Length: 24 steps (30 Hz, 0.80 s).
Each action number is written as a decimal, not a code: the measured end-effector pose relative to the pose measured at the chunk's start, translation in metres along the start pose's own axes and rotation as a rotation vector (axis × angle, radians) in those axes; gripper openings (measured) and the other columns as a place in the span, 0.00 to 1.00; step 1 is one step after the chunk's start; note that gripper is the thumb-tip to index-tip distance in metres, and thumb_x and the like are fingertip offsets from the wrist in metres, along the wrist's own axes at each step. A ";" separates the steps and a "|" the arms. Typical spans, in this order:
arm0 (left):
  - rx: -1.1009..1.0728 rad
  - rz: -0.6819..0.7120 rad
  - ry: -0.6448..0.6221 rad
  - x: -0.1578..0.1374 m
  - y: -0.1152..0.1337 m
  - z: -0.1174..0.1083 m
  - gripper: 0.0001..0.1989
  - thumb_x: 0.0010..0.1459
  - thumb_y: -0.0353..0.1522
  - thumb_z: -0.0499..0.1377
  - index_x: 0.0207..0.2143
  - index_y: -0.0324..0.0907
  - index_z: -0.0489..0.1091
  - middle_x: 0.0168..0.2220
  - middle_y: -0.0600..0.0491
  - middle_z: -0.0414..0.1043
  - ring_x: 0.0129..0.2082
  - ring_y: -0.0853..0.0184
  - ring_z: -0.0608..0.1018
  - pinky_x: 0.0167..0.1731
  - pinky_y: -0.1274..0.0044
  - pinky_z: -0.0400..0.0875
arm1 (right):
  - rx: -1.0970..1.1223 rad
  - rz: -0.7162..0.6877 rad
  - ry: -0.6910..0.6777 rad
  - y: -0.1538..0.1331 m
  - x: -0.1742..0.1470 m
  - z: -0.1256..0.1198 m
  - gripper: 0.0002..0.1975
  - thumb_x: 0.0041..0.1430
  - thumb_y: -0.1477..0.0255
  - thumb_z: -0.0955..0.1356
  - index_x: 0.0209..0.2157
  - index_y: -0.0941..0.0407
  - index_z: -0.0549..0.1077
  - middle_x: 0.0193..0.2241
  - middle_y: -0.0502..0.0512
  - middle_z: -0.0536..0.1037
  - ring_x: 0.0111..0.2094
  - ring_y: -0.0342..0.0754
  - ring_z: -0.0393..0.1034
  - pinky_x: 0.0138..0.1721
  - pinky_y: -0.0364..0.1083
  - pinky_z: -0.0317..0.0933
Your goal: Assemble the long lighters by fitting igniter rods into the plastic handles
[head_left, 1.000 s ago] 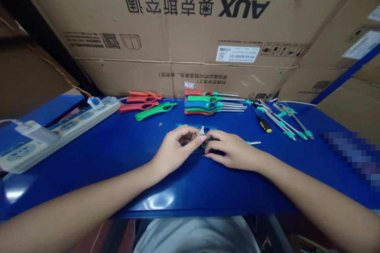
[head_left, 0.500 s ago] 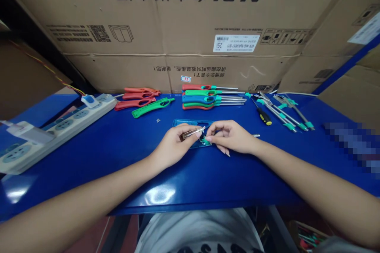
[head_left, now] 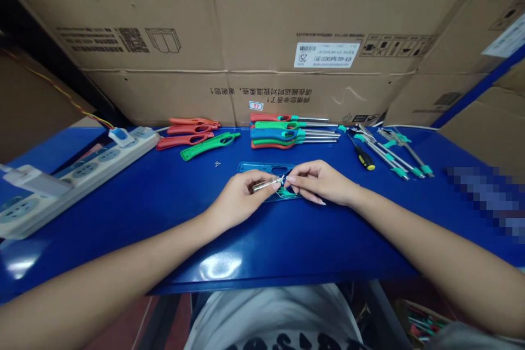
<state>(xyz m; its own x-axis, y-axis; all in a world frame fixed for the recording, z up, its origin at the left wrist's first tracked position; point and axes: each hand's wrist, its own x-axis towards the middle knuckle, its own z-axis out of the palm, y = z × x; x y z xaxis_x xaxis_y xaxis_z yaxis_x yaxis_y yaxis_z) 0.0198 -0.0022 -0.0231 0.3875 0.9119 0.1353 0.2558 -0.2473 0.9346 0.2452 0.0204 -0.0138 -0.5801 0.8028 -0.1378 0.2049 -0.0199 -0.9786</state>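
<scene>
In my left hand (head_left: 234, 200) is a clear, slim lighter fuel tank (head_left: 264, 185), its white fitting (head_left: 282, 179) pointing right. My right hand (head_left: 326, 185) pinches at that fitting with thumb and forefinger; what lies between the fingertips is too small to make out. Beneath both hands are the blue lighter casing halves (head_left: 256, 167), lying on the table and partly covered. A teal part (head_left: 287, 193) with a thin pale wire shows in the nearer one, between the hands.
Behind lie several red handle shells (head_left: 186, 142), a green shell (head_left: 211, 146) and a stack of lighters (head_left: 273, 135). To the right are a screwdriver (head_left: 364, 158) and metal lighter tubes (head_left: 383, 152). A power strip (head_left: 88, 169) runs along the left; a cardboard sheet (head_left: 197, 54) stands behind.
My right hand has moved slightly up, its fingertips going from the teal part to the fitting on the fuel tank. My left hand keeps hold of the tank.
</scene>
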 end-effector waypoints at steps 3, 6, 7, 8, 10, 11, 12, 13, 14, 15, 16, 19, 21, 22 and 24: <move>0.003 -0.001 0.000 0.000 0.001 0.000 0.14 0.61 0.39 0.63 0.40 0.39 0.80 0.40 0.48 0.82 0.39 0.62 0.80 0.41 0.74 0.72 | 0.009 0.000 0.018 0.000 0.000 0.000 0.18 0.56 0.57 0.74 0.30 0.59 0.74 0.16 0.44 0.70 0.11 0.34 0.56 0.11 0.37 0.47; 0.016 -0.018 -0.013 -0.001 0.001 0.000 0.14 0.61 0.40 0.63 0.41 0.38 0.80 0.40 0.47 0.81 0.39 0.62 0.80 0.40 0.74 0.72 | 0.033 -0.003 0.028 0.001 0.000 0.000 0.18 0.53 0.57 0.75 0.30 0.59 0.74 0.16 0.43 0.70 0.11 0.34 0.55 0.11 0.36 0.45; 0.023 -0.023 -0.019 -0.001 0.002 0.000 0.15 0.61 0.40 0.63 0.41 0.39 0.80 0.40 0.47 0.81 0.39 0.62 0.80 0.40 0.74 0.72 | 0.040 -0.003 0.029 0.001 0.000 0.000 0.18 0.53 0.58 0.75 0.30 0.59 0.74 0.15 0.43 0.69 0.10 0.34 0.55 0.10 0.36 0.45; 0.029 -0.027 -0.023 -0.001 0.002 0.000 0.15 0.61 0.41 0.63 0.42 0.39 0.80 0.40 0.47 0.81 0.39 0.62 0.80 0.40 0.74 0.72 | 0.046 -0.001 0.029 0.001 0.000 0.000 0.18 0.52 0.58 0.76 0.30 0.59 0.73 0.15 0.43 0.69 0.10 0.34 0.55 0.10 0.36 0.45; 0.042 -0.030 -0.031 -0.001 0.002 0.000 0.15 0.61 0.41 0.63 0.42 0.39 0.80 0.40 0.47 0.80 0.38 0.62 0.79 0.39 0.74 0.71 | 0.059 0.003 0.036 0.001 0.000 0.000 0.19 0.51 0.58 0.77 0.31 0.59 0.74 0.15 0.43 0.70 0.10 0.34 0.55 0.10 0.36 0.45; 0.050 -0.028 -0.031 -0.001 0.002 0.000 0.15 0.61 0.41 0.63 0.42 0.39 0.80 0.40 0.47 0.80 0.38 0.62 0.79 0.39 0.74 0.71 | 0.064 0.007 0.039 0.000 0.000 0.000 0.19 0.50 0.58 0.77 0.31 0.59 0.74 0.16 0.43 0.71 0.10 0.34 0.55 0.09 0.36 0.45; 0.057 -0.025 -0.030 -0.001 0.003 0.000 0.15 0.61 0.41 0.62 0.42 0.39 0.80 0.39 0.47 0.80 0.37 0.63 0.79 0.38 0.74 0.71 | 0.068 0.008 0.043 0.000 0.000 0.001 0.19 0.50 0.59 0.77 0.32 0.59 0.74 0.17 0.43 0.71 0.10 0.34 0.56 0.09 0.36 0.45; 0.060 -0.020 -0.026 -0.002 0.003 0.000 0.15 0.61 0.41 0.62 0.42 0.39 0.80 0.39 0.48 0.80 0.37 0.63 0.79 0.38 0.74 0.71 | 0.070 0.007 0.046 -0.001 0.000 0.001 0.19 0.50 0.59 0.77 0.31 0.60 0.74 0.17 0.43 0.71 0.10 0.34 0.55 0.09 0.36 0.45; 0.059 -0.016 -0.022 -0.002 0.003 0.000 0.15 0.61 0.41 0.62 0.41 0.39 0.80 0.39 0.48 0.80 0.37 0.63 0.79 0.38 0.75 0.71 | 0.071 0.002 0.046 -0.002 0.000 0.001 0.18 0.50 0.59 0.77 0.31 0.60 0.74 0.16 0.43 0.71 0.10 0.33 0.55 0.09 0.36 0.45; 0.052 -0.015 -0.019 -0.002 0.003 0.000 0.15 0.61 0.41 0.62 0.41 0.39 0.80 0.39 0.48 0.80 0.37 0.63 0.79 0.38 0.75 0.71 | 0.070 -0.004 0.040 -0.002 0.000 0.002 0.18 0.52 0.59 0.77 0.30 0.60 0.74 0.14 0.43 0.70 0.10 0.33 0.54 0.10 0.36 0.45; 0.041 -0.016 -0.017 -0.002 0.003 0.000 0.15 0.61 0.41 0.63 0.41 0.39 0.80 0.39 0.48 0.80 0.37 0.63 0.79 0.38 0.75 0.71 | 0.069 -0.012 0.033 -0.003 -0.001 0.002 0.18 0.53 0.59 0.76 0.29 0.60 0.74 0.13 0.42 0.69 0.10 0.33 0.54 0.10 0.36 0.45; 0.021 -0.021 -0.017 -0.001 0.002 0.000 0.15 0.61 0.41 0.63 0.41 0.38 0.80 0.39 0.48 0.81 0.38 0.63 0.79 0.39 0.75 0.71 | 0.070 -0.024 0.018 -0.004 -0.001 0.002 0.18 0.54 0.59 0.75 0.29 0.60 0.73 0.13 0.42 0.68 0.09 0.34 0.55 0.10 0.36 0.47; 0.022 -0.022 -0.016 -0.001 0.002 0.000 0.15 0.60 0.40 0.63 0.41 0.38 0.80 0.39 0.48 0.81 0.38 0.63 0.79 0.39 0.75 0.71 | 0.071 -0.017 0.021 -0.004 -0.002 0.001 0.18 0.53 0.58 0.76 0.29 0.60 0.73 0.13 0.42 0.69 0.09 0.34 0.55 0.10 0.36 0.47; 0.023 -0.021 -0.016 -0.001 0.002 0.000 0.15 0.60 0.40 0.63 0.41 0.38 0.80 0.39 0.48 0.80 0.38 0.63 0.79 0.39 0.75 0.71 | 0.069 -0.012 0.021 -0.004 -0.001 0.001 0.19 0.53 0.58 0.76 0.29 0.60 0.73 0.13 0.42 0.69 0.09 0.34 0.55 0.10 0.36 0.47; 0.024 -0.020 -0.018 -0.001 0.002 0.000 0.15 0.60 0.40 0.63 0.41 0.38 0.80 0.39 0.48 0.80 0.38 0.64 0.79 0.39 0.75 0.70 | 0.062 -0.001 0.016 -0.004 -0.001 0.001 0.19 0.53 0.58 0.76 0.29 0.60 0.72 0.12 0.42 0.69 0.09 0.34 0.55 0.10 0.36 0.47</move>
<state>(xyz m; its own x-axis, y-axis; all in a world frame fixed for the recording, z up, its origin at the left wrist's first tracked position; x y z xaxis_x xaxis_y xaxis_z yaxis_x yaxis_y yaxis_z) 0.0198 -0.0032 -0.0210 0.3976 0.9108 0.1110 0.2846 -0.2375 0.9288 0.2440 0.0188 -0.0098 -0.5677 0.8122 -0.1345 0.1549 -0.0550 -0.9864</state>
